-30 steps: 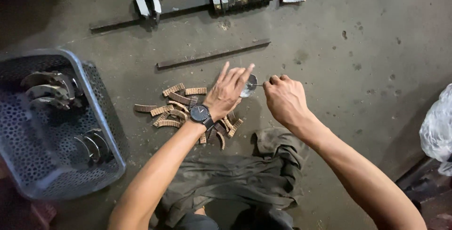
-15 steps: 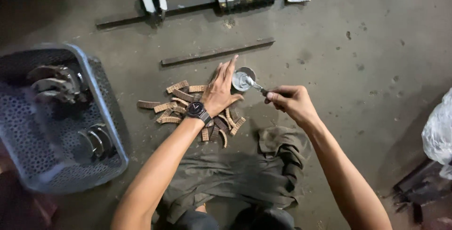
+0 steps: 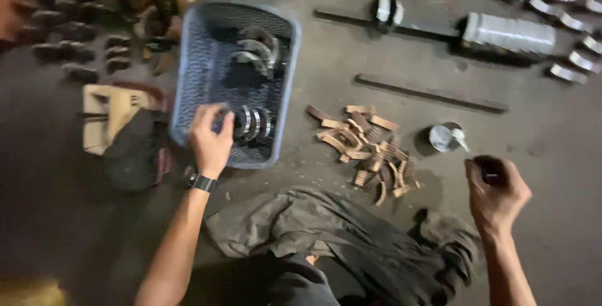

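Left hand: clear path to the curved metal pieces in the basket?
Probably yes. The left hand is already over the near rim of the open-topped basket, fingers beside the curved metal pieces. Nothing covers them; blur hides whether it touches them.

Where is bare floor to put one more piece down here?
Bare floor lies right of the small tin, below the long bar, beyond the right hand. Crowded: the brown curved pieces and the basket where the left hand reaches.
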